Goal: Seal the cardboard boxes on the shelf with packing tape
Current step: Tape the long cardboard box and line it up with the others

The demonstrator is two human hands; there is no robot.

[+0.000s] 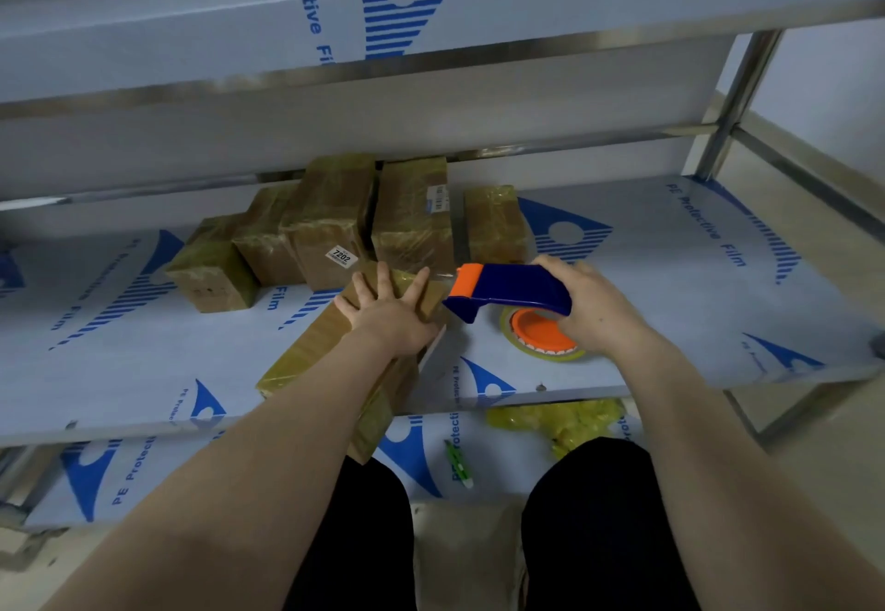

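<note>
Nearest: dark trousers, both bare forearms reaching forward. Lower shelf, sheet metal under bluish film, carries a small green item, too blurred to identify, and a crumpled yellow plastic bag, partly hidden by the shelf above.

Middle shelf: same film, blue triangle logo, text "PE Protective Film". Long box, brown cardboard, glossy yellowish tape over it, lies diagonally; its near end juts past the shelf's front edge, and the forearm covers part of it. Left hand lies flat on the box's far end, fingers spread and straight.

Right hand has its fingers curled round the handle of the tape dispenser, blue plastic with an orange nose, just beside the box's far corner. Tape roll on an orange hub below. Whether tape bridges nose and box: cannot tell.

Behind: five boxes, tape-wrapped, wrinkled and shiny, clustered close. One has a sticker reading "7202"; another a printed label, unreadable. Their far ends are cut off by the upper shelf, lettered "tive Fi".
</note>
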